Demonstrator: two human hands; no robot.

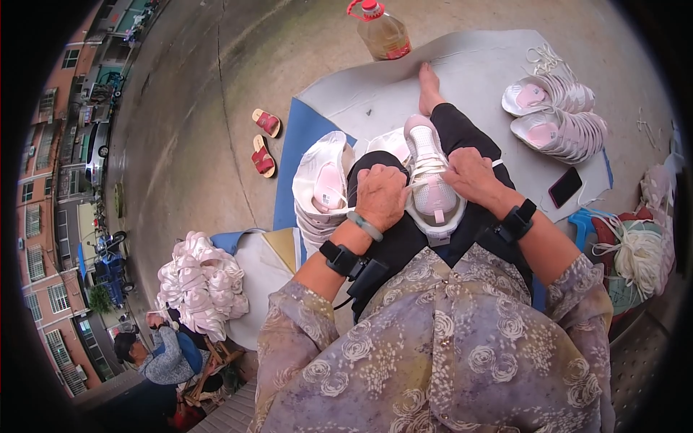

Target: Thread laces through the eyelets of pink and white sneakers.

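A white and pale pink sneaker [431,141] rests in my lap, its toe pointing away from me and its heel near my waist. My left hand [382,193] is closed at the left of its opening, gripping a white shoelace [416,185] that runs to the shoe. On the other side my right hand [473,175] is closed too, fingers pinched at the laced part; a bit of white lace shows past it. What lies inside the fists is mostly hidden. Left of my leg stands a row of nested white shoe uppers [317,173].
More nested shoes [559,115] lie on the pale sheet [476,65] at the right, near a phone [565,187]. A bundle of white laces [639,260] sits at far right. Red sandals [265,142], an oil jug [382,32], piled pinkish uppers [202,281] and a seated person [170,353] are around.
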